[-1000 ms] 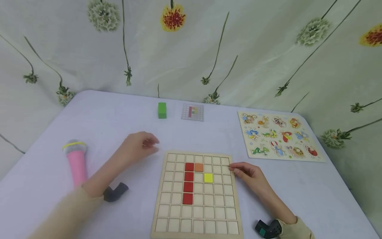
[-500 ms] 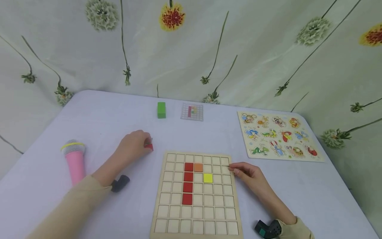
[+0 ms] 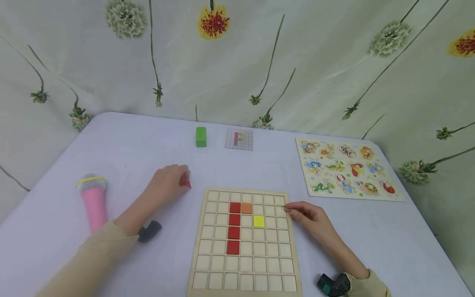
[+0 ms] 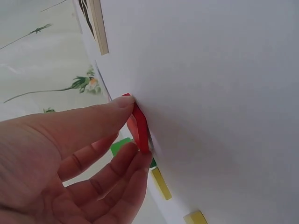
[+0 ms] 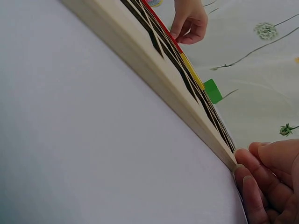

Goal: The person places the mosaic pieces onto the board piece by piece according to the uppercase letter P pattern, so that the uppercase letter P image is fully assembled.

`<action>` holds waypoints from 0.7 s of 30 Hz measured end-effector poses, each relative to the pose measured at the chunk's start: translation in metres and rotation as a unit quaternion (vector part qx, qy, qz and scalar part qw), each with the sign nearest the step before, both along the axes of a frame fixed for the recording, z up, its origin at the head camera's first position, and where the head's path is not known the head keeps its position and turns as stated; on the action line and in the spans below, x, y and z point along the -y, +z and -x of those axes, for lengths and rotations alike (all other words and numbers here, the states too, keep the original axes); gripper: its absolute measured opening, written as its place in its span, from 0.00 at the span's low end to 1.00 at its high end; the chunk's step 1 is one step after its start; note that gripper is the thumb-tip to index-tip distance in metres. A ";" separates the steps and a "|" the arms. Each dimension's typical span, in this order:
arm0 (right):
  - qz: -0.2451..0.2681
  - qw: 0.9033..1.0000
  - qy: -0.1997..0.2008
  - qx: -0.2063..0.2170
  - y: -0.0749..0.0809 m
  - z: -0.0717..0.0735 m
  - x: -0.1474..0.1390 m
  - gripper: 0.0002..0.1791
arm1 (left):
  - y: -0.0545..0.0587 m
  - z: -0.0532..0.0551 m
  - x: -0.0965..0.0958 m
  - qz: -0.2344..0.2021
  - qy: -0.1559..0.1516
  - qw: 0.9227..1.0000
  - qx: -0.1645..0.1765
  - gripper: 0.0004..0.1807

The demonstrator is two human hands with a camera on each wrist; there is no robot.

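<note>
My left hand pinches a flat red piece between thumb and fingertips, left of the board's far corner. In the left wrist view the piece stands on edge, close to the table, partly covered by the fingers. A wooden grid board lies in the middle, holding a column of several red tiles, one orange tile and one yellow tile. My right hand grips the board's right edge near its far corner, thumb and fingertips at the rim.
Behind the board are a green block and a small pattern card. An insect puzzle board lies at the back right, a pink toy microphone at the left. Yellow blocks show beyond the left fingers.
One second ago my left hand had its fingers parted, with no red piece visible. It has closed on the red piece and tilted it slightly. My right hand stays at the board's edge.
</note>
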State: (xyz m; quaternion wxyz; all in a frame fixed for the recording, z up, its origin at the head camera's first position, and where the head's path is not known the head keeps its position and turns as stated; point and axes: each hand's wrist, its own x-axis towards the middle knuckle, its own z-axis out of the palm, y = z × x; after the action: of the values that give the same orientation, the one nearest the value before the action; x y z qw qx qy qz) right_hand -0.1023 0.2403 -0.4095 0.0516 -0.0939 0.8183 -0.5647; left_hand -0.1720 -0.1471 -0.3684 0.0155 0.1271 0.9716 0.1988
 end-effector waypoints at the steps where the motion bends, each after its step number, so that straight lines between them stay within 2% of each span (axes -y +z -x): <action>1: 0.000 1.000 -0.001 0.000 0.000 0.000 0.000 0.12 | 0.001 -0.001 -0.001 -0.003 0.002 1.000 0.005 0.10; 8: -0.002 1.000 -0.004 0.003 0.001 0.000 0.001 0.13 | 0.000 -0.004 -0.004 -0.015 0.008 1.000 0.011 0.10; 14: -0.002 1.000 -0.003 0.006 0.002 -0.001 0.001 0.13 | 0.002 -0.009 -0.008 -0.046 -0.009 0.999 0.012 0.09; 18: 0.002 1.000 0.000 0.007 0.003 -0.001 0.001 0.13 | 0.010 -0.022 -0.025 -0.092 -0.045 0.994 0.039 0.09; 21: 0.002 1.000 0.001 0.006 0.003 0.000 0.002 0.13 | 0.014 -0.039 -0.042 -0.139 -0.103 0.981 0.085 0.09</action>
State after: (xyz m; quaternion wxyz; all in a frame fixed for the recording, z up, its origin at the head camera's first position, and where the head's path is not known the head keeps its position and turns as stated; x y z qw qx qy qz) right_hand -0.1023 0.2387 -0.4068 0.0568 -0.0918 0.8167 -0.5669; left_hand -0.1335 -0.1053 -0.3545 0.1007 0.2100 0.9113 0.3395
